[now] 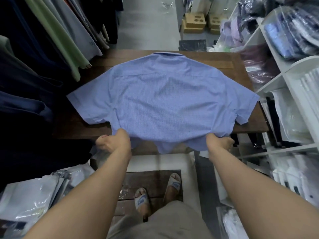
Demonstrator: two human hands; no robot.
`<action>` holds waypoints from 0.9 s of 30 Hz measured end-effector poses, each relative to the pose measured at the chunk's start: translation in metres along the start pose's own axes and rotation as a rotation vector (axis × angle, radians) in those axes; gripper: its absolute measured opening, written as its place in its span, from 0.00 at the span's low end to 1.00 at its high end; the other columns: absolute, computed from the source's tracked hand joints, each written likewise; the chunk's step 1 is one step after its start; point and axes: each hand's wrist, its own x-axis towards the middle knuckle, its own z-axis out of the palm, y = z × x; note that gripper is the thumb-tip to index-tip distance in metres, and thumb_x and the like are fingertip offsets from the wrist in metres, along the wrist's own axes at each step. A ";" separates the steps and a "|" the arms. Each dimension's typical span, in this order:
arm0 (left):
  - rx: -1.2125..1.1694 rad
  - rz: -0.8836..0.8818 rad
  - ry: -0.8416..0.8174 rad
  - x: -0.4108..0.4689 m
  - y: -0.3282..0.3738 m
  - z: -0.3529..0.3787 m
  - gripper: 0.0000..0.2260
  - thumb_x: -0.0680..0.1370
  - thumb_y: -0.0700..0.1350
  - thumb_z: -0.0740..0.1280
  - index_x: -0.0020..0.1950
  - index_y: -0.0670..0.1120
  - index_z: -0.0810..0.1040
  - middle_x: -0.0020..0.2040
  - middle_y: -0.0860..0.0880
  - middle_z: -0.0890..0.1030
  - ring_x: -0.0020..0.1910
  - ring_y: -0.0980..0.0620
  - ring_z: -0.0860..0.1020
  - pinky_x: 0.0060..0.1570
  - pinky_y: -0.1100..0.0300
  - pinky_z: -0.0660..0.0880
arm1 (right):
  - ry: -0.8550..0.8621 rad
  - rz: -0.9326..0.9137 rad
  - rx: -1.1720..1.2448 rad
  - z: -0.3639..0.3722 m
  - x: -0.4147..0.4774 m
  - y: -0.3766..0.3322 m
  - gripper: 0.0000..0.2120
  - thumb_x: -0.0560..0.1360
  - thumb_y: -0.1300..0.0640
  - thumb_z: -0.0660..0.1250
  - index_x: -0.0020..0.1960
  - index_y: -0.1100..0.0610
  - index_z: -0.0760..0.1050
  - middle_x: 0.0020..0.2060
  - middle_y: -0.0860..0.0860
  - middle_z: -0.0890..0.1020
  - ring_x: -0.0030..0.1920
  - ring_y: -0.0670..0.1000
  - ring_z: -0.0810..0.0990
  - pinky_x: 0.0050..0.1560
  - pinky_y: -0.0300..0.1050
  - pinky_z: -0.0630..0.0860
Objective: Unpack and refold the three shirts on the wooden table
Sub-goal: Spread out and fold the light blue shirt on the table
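A light blue short-sleeved shirt (pixel 160 99) lies spread back-up on the dark wooden table (pixel 231 62), collar at the far edge and both sleeves out to the sides. Its bottom hem hangs over the near edge. My left hand (pixel 112 141) grips the hem at the lower left corner. My right hand (pixel 219 141) grips the hem at the lower right. The fabric bunches where each hand holds it. No other shirt shows on the table.
Dark and green garments (pixel 51 40) hang along the left. White shelves (pixel 293 69) with bagged shirts stand at the right. Plastic-bagged packs (pixel 31 195) lie at lower left. Cardboard boxes (pixel 195 23) sit on the floor beyond the table.
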 end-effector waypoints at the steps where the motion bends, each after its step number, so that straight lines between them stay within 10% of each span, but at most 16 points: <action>1: -0.005 -0.029 -0.049 -0.002 0.000 -0.001 0.24 0.73 0.38 0.68 0.66 0.39 0.64 0.68 0.40 0.66 0.57 0.44 0.71 0.55 0.56 0.69 | -0.014 -0.002 0.068 0.000 0.001 0.000 0.28 0.73 0.63 0.71 0.69 0.62 0.62 0.64 0.60 0.73 0.58 0.60 0.78 0.54 0.46 0.73; 10: 0.190 0.049 -0.507 0.005 -0.033 -0.013 0.15 0.75 0.47 0.73 0.56 0.40 0.78 0.44 0.50 0.80 0.42 0.51 0.77 0.44 0.57 0.73 | -0.290 0.047 0.098 -0.001 0.014 0.019 0.19 0.72 0.50 0.73 0.57 0.60 0.75 0.50 0.53 0.81 0.43 0.52 0.78 0.44 0.46 0.74; 19: 0.260 0.255 -0.568 0.038 0.002 -0.042 0.11 0.82 0.52 0.66 0.46 0.45 0.78 0.45 0.47 0.81 0.43 0.47 0.77 0.43 0.54 0.73 | -0.031 -0.151 -0.163 -0.027 0.013 -0.002 0.21 0.80 0.44 0.63 0.54 0.63 0.78 0.50 0.57 0.80 0.47 0.59 0.79 0.48 0.50 0.75; 27: 0.546 0.385 -0.277 0.053 0.008 -0.059 0.16 0.81 0.54 0.62 0.54 0.43 0.80 0.54 0.38 0.81 0.50 0.36 0.77 0.48 0.53 0.71 | 0.169 -0.211 -0.257 -0.048 0.013 0.000 0.22 0.84 0.49 0.58 0.63 0.67 0.75 0.62 0.65 0.79 0.62 0.67 0.77 0.60 0.55 0.72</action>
